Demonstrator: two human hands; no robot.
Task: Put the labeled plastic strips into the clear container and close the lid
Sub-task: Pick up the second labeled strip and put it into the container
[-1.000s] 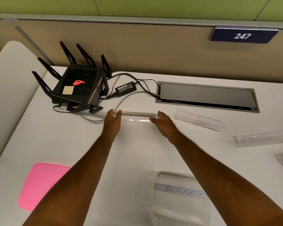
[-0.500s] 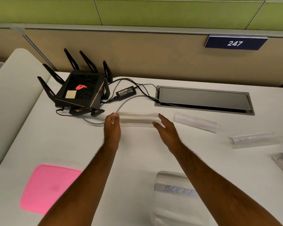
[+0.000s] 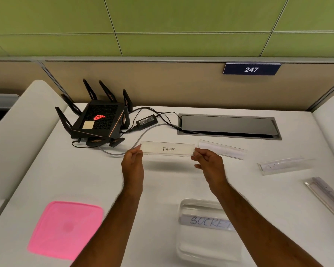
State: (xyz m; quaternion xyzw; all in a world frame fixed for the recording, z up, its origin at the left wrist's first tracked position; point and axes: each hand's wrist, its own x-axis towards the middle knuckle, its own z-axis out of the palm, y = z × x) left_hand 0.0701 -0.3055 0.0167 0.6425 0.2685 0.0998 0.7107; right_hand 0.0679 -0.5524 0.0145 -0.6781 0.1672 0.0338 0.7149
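Observation:
A clear plastic strip labeled "PANDA" [image 3: 168, 149] is held up above the white table, tilted so its label faces me. My left hand [image 3: 133, 162] pinches its left end and my right hand [image 3: 208, 162] pinches its right end. The clear container [image 3: 199, 245] stands near the front edge between my forearms, with a strip labeled "SUCKE.." [image 3: 204, 221] inside. Its pink lid [image 3: 66, 230] lies flat at the front left. Three more strips lie to the right: one [image 3: 222, 149] beside my right hand, one [image 3: 283, 165] farther right, one [image 3: 328, 197] at the right edge.
A black router [image 3: 98, 120] with several antennas sits at the back left, with a power brick [image 3: 146, 121] and cables beside it. A grey cable [image 3: 139, 138] runs under the held strip. A metal cable hatch [image 3: 228, 125] is set into the table at the back.
Both hands closed on the ends of the strip and lifted it off the table, turning it so the "PANDA" label shows. My head tilted up.

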